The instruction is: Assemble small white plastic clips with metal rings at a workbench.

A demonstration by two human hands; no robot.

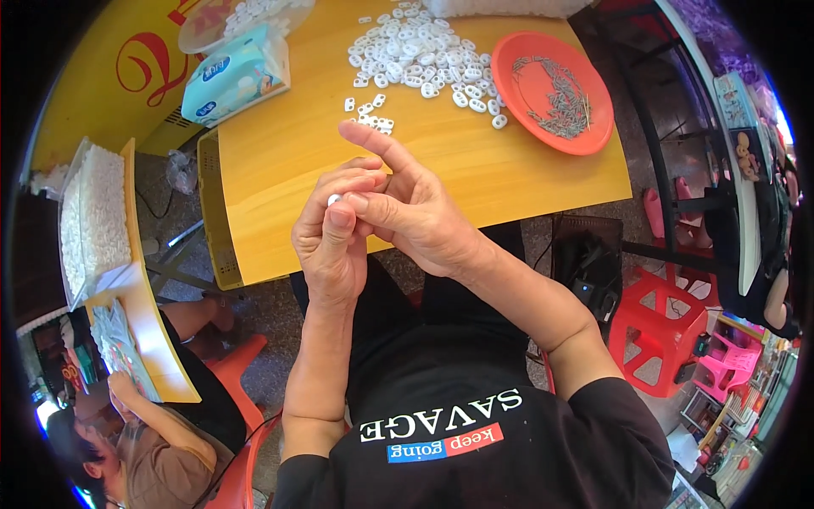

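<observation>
White plastic piece point(334, 200) sat pinched between both hands above the bench's point(280, 161) near edge; left hand point(332, 242) curled tight around it, right hand point(405, 208) gripped too, forefinger raised, apparently pressing something in.

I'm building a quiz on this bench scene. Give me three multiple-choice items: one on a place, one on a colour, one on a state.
1. Where does the heap of small white plastic pieces lie?
A. on the yellow wooden table
B. on the floor
C. in a lap

2. What colour is the round plastic plate holding thin metal pins?
A. blue
B. orange-red
C. green

3. How are the left hand and right hand?
A. far apart
B. flat on the table
C. together, pinching a small white piece

Answers: A, the heap sits on the tabletop; B, the plate is orange-red; C, the fingers meet around the piece.
</observation>
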